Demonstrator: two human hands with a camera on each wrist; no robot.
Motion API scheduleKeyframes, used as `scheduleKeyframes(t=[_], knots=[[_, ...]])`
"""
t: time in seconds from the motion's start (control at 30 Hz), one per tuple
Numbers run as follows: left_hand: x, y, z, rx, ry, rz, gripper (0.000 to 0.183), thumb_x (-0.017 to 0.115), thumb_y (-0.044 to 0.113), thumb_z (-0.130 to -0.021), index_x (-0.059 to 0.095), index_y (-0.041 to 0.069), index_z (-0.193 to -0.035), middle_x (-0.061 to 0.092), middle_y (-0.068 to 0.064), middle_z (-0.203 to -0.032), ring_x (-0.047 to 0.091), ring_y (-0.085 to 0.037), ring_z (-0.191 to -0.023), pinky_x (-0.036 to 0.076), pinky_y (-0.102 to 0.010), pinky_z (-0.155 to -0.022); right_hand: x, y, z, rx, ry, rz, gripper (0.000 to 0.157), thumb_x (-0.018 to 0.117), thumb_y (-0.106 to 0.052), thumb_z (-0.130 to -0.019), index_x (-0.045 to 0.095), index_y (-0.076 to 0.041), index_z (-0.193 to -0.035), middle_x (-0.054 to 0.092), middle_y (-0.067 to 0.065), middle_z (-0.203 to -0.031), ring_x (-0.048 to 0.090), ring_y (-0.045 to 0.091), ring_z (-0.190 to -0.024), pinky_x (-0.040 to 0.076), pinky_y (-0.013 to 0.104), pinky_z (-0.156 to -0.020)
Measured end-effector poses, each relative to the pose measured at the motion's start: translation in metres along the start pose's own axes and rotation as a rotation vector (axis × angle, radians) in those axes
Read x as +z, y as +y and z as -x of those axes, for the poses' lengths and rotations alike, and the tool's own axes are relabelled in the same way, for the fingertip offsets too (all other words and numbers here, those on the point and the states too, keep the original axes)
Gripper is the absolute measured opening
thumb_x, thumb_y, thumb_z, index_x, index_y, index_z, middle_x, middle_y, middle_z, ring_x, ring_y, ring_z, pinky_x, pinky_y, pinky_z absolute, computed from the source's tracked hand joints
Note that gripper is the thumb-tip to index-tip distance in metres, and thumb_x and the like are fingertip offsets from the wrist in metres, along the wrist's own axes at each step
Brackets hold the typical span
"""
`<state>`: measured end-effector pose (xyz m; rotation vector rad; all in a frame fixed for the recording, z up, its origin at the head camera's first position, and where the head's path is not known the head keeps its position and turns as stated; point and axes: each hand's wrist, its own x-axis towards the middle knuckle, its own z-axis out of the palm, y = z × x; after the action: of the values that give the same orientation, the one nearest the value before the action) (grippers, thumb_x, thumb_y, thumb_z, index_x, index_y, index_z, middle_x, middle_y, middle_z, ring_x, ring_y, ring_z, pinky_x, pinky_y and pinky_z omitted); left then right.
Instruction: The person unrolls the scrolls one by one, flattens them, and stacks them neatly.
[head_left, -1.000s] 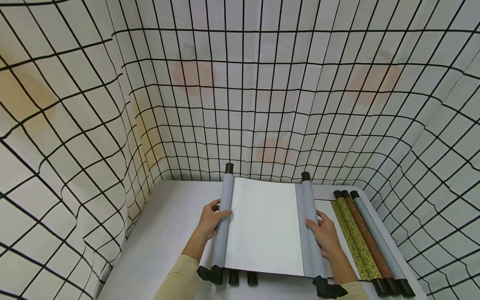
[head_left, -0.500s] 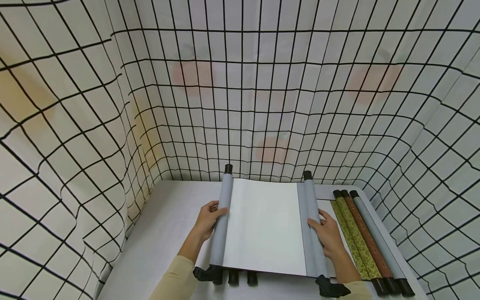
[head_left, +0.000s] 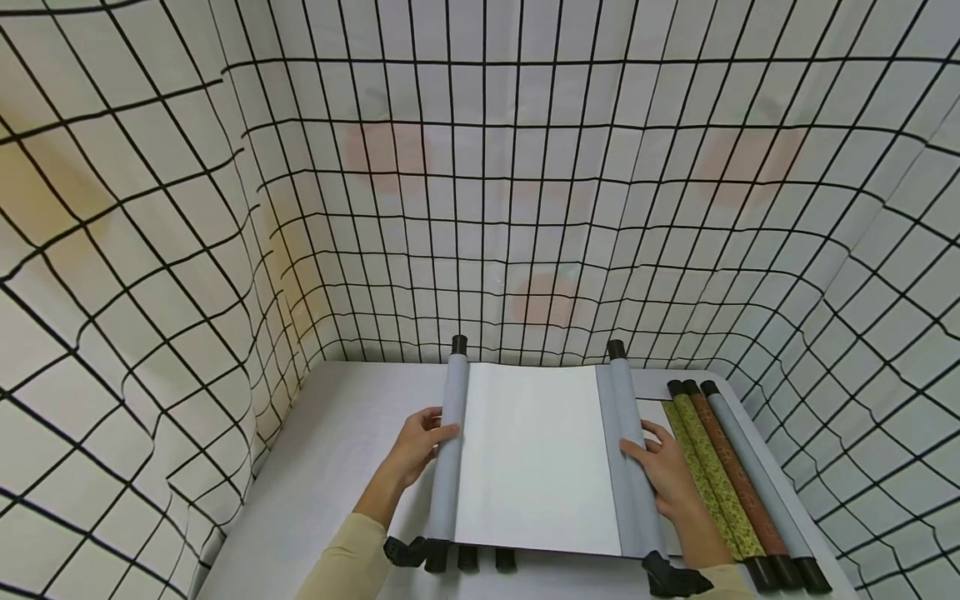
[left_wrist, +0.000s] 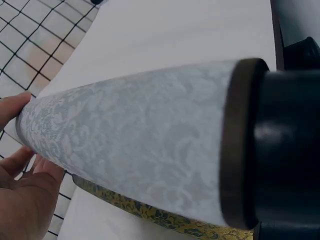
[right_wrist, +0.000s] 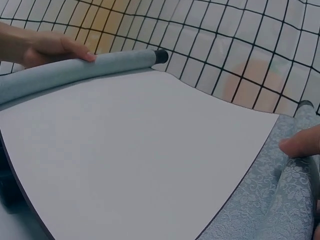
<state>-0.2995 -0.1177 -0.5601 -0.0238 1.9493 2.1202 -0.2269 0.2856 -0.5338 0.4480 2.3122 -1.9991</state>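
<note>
A partly unrolled scroll with a white sheet [head_left: 536, 458] and grey-blue floral fabric is held above the table, black knobs on its rod ends. My left hand [head_left: 412, 446] holds the left roll [head_left: 450, 467], thumb on top and fingers at its outer side. On the right roll [head_left: 636, 492], my right hand [head_left: 667, 471] grips with the thumb over the front. The left wrist view shows the roll's floral cloth [left_wrist: 135, 135] close up, with the left hand [left_wrist: 30, 195] at its far end. In the right wrist view the right thumb [right_wrist: 302, 142] presses the fabric.
Two black knobs [head_left: 467, 557] poke out beneath the held scroll; a gold-and-dark patterned roll [left_wrist: 150, 210] shows below it. To the right lie an olive-yellow roll [head_left: 716, 467], a brown-red roll [head_left: 738, 475] and a grey-blue roll [head_left: 761, 475]. Black netting [head_left: 517, 175] encloses the white table [head_left: 322, 450].
The right roll has shifted slightly to the right with my right hand. The left roll's far end has dipped a little toward me. Both hands keep their hold.
</note>
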Motion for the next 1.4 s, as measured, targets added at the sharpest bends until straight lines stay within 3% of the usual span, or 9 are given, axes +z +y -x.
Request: scheduleKeyframes(t=[0.3,0.57,0.7,0.9,1.13,1.4], knots=[[0.002,-0.004,-0.001,0.008,0.002,0.113,0.062,0.069,0.009,-0.096,0.039,0.003,-0.150,0.062,-0.019,-0.118,0.064,-0.025,-0.096,0.054,-0.037,-0.078,-0.008,0.006,0.000,0.008,0.012,0.041,0.076,0.073,-0.020,-0.100,0.027,0.004,-0.156,0.046,0.034,-0.146,0.061,0.024,-0.104,0.050,0.036,-0.080],[0.004,-0.006,0.000,-0.019,-0.035,0.174,0.058,0.053,0.011,-0.101,0.032,-0.004,-0.153,0.049,-0.024,-0.131,0.059,-0.028,-0.103,0.052,-0.037,-0.081,-0.008,0.006,0.000,0.022,0.003,-0.018,0.079,0.072,-0.024,-0.101,0.025,0.002,-0.158,0.045,0.032,-0.147,0.064,0.022,-0.101,0.053,0.038,-0.079],[0.006,-0.009,-0.001,-0.016,-0.013,0.113,0.060,0.061,0.020,-0.104,0.034,-0.005,-0.151,0.052,-0.023,-0.131,0.060,-0.028,-0.103,0.053,-0.038,-0.083,-0.005,0.003,-0.001,0.019,-0.002,-0.021,0.079,0.072,-0.026,-0.100,0.026,0.002,-0.159,0.046,0.031,-0.146,0.064,0.022,-0.102,0.054,0.038,-0.079],[0.005,-0.008,0.002,0.022,0.021,-0.037,0.077,0.084,0.010,-0.088,0.037,-0.002,-0.148,0.051,-0.024,-0.130,0.058,-0.036,-0.107,0.052,-0.043,-0.084,-0.003,-0.001,0.000,0.017,-0.002,-0.024,0.077,0.072,-0.024,-0.101,0.027,0.003,-0.157,0.050,0.030,-0.141,0.065,0.020,-0.097,0.054,0.038,-0.077],[0.001,-0.006,0.000,0.013,0.065,0.001,0.066,0.078,0.003,-0.089,0.045,-0.003,-0.145,0.058,-0.021,-0.118,0.060,-0.035,-0.101,0.053,-0.043,-0.081,-0.008,0.005,0.001,0.020,0.004,-0.016,0.074,0.070,-0.023,-0.102,0.028,0.006,-0.155,0.052,0.029,-0.135,0.064,0.019,-0.093,0.055,0.037,-0.075],[-0.002,-0.005,0.001,0.010,0.097,0.059,0.058,0.075,0.004,-0.091,0.045,-0.011,-0.138,0.063,-0.022,-0.117,0.064,-0.030,-0.097,0.054,-0.040,-0.081,-0.013,0.005,0.002,0.017,0.008,-0.011,0.078,0.069,-0.024,-0.102,0.024,0.008,-0.157,0.047,0.032,-0.141,0.063,0.016,-0.093,0.055,0.036,-0.075]])
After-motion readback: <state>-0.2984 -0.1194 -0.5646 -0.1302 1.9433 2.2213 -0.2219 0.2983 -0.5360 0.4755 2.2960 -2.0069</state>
